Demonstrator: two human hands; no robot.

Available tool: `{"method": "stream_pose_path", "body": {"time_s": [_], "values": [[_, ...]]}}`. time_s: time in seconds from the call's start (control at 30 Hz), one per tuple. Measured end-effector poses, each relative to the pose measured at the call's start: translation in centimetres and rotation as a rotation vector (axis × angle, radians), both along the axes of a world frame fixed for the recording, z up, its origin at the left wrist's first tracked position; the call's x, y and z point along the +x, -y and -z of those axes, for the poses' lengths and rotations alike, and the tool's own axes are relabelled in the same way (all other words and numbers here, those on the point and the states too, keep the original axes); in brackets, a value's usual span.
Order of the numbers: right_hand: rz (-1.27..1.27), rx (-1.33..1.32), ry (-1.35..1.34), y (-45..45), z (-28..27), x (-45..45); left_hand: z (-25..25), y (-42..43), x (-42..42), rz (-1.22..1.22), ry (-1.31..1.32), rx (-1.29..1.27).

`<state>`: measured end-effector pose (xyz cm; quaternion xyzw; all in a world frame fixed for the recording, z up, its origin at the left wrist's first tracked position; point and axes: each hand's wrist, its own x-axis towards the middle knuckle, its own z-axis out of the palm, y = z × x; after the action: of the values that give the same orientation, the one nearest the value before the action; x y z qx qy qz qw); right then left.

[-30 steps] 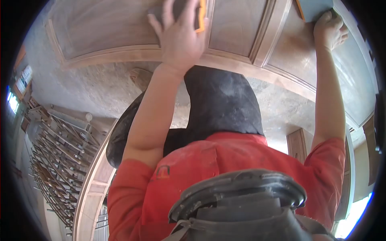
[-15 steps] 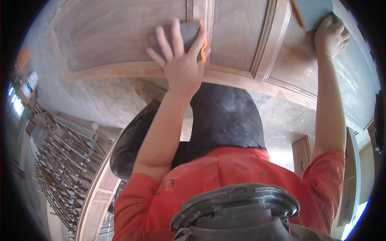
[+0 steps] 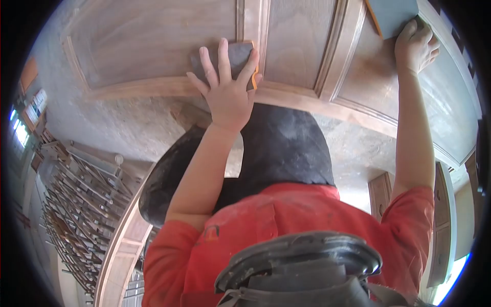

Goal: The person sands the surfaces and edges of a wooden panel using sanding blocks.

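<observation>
My left hand (image 3: 230, 97) lies over a dark grey sanding pad with an orange edge (image 3: 240, 55), fingers spread across it and thumb along the orange edge. The pad is against a brown wooden panel door (image 3: 302, 46), near its lower rail and an upright strip. At the upper right, my right hand (image 3: 415, 47) is closed, fingers curled, near the door's far frame. Something dark shows at its fingertips, too hidden to name. Beside that hand lies a grey-blue sheet with an orange edge (image 3: 396, 16) on the door.
Below the door are my black-trousered legs (image 3: 286, 146) and a dusty floor (image 3: 138, 120). Many thin rods or legs (image 3: 82, 215) are stacked at the left beside another panelled wooden piece (image 3: 120, 256). Wooden drawer fronts (image 3: 440, 230) stand at the right.
My left hand and the sanding pad have moved down toward the door's lower rail. My right hand stays beside the grey-blue sheet; the whole view has shifted slightly.
</observation>
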<state>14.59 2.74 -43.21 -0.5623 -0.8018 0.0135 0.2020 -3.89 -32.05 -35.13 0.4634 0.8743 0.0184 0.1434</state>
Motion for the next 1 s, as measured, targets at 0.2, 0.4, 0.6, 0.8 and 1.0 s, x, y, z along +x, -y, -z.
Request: {"method": "stream_pose_path", "body": {"time_s": [0.2,0.4,0.6,0.8,1.0], "values": [[-0.005,-0.034,0.032,0.7,-0.3,0.2,0.5,-1.5,-1.2,0.007,-0.019,0.038],[-0.041,-0.031,0.068,0.1,0.0,-0.2,-3.1,9.6,0.6,-0.007,-0.064,0.017],[-0.014,-0.037,0.055,-0.5,0.7,0.2,3.5,-5.1,-3.8,-0.014,-0.101,0.212],[0.0,-0.086,0.079,-0.2,0.5,0.6,2.2,-2.0,-4.7,0.11,0.096,-0.096],[0.052,-0.051,0.079,-0.5,0.2,-0.9,0.1,8.9,2.6,0.402,0.175,-0.051]]}}
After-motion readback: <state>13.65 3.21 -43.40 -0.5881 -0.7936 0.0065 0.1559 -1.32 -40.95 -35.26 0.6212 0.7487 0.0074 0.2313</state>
